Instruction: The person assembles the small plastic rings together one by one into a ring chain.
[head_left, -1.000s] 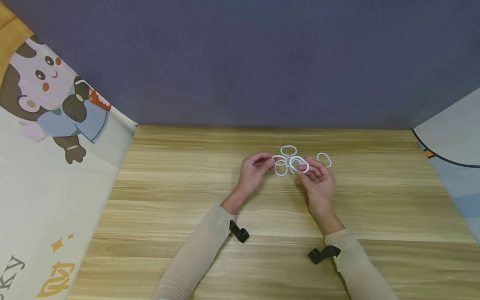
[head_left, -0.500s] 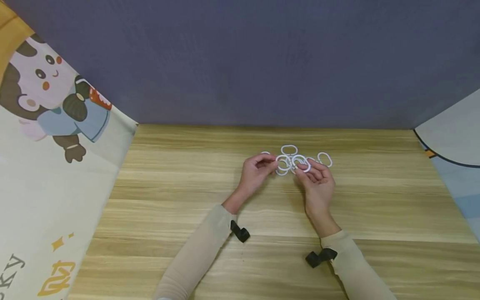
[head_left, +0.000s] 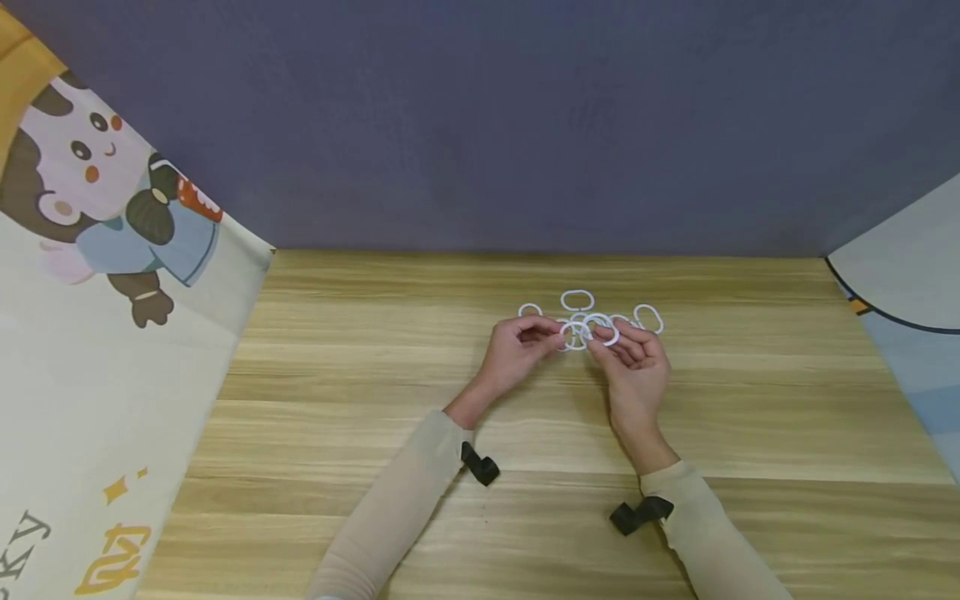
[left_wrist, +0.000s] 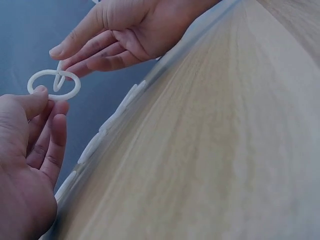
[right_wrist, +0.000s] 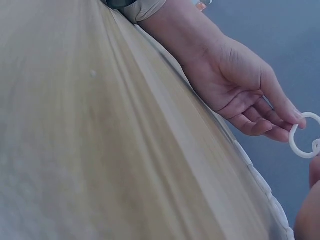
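Between thumb and fingers, my left hand (head_left: 517, 353) pinches a white oval plastic ring (left_wrist: 75, 90). My right hand (head_left: 637, 379) pinches a second white ring (head_left: 617, 331) from the other side. In the head view the two held rings overlap. The left wrist view has them meeting at the far rim of the left ring; whether they are linked I cannot tell. Both rings are held above several more white rings on the table, partly hidden behind the fingers.
Loose rings lie around the hands: one white ring at the left (head_left: 529, 305), one behind (head_left: 577, 292), one at the right (head_left: 661, 323). Beneath is the wood-grain table (head_left: 540, 517). A dark blue panel (head_left: 480, 125) stands along its far edge.
My left hand has moved right with its ring, bringing it over to the ring in my right hand. A loose ring at the left has come into sight. The right hand has barely shifted.
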